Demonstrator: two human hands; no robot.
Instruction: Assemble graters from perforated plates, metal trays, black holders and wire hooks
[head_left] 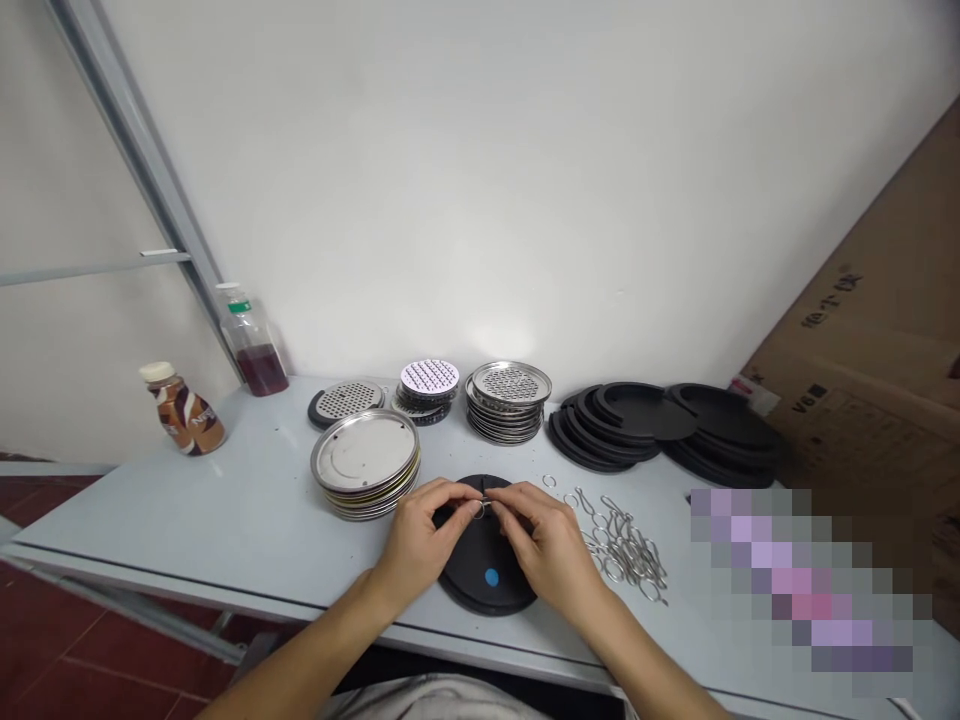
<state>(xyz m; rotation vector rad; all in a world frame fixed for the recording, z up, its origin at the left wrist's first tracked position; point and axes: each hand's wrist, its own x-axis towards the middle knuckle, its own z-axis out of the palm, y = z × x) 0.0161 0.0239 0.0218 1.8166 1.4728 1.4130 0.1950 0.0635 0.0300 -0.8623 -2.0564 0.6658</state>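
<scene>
Over the upper part of a round black disc (480, 560) with a blue dot, both my hands meet at their fingertips. Between them is a small metal wire ring (480, 511). My left hand (426, 528) pinches it between thumb and fingers. Closed as well, my right hand (551, 540) pinches the ring's other side, though its fingertips partly hide the wire. Just right of that hand lies a loose heap of metal wire rings and loops (630, 550). A stack of round metal plates (365, 452) stands to the left of the disc.
Perforated metal grater discs (511, 384) are stacked at the back, with further grater discs (429, 377) to their left. Black round discs (630, 412) pile up at back right. A brown drink bottle (184, 412) and a bottle of dark red liquid (260, 365) stand left. Cardboard boxes (870, 400) rise at right.
</scene>
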